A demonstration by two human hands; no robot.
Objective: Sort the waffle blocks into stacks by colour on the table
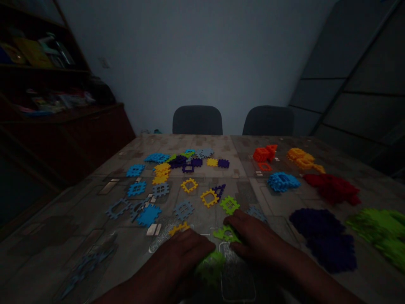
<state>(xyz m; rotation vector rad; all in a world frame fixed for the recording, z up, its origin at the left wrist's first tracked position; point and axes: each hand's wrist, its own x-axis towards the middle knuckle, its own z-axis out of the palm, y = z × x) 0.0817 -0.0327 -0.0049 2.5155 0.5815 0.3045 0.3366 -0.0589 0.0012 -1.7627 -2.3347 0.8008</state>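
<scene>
My left hand (186, 257) is at the near middle of the table, its fingers closed over light green toothed tiles (211, 266); how many is blurred and partly hidden. To its right, my right hand (256, 234) has thumb and fingers around the edge of another light green toothed tile (227, 233) with an opening in its middle. Just beyond the right fingers lies a green window-shaped tile (230, 205), and a grey tile (257, 213) shows behind that hand. A yellow toothed tile (179, 228) sits partly behind my left hand.
Loose blue tiles (148, 215), grey tiles (183, 210) and yellow tiles (189, 185) spread over the left and middle of the table. Sorted piles stand at right: orange-red (264, 154), blue (281, 181), red (335, 188), dark purple (322, 236), green (382, 232). Two chairs (197, 120) are behind.
</scene>
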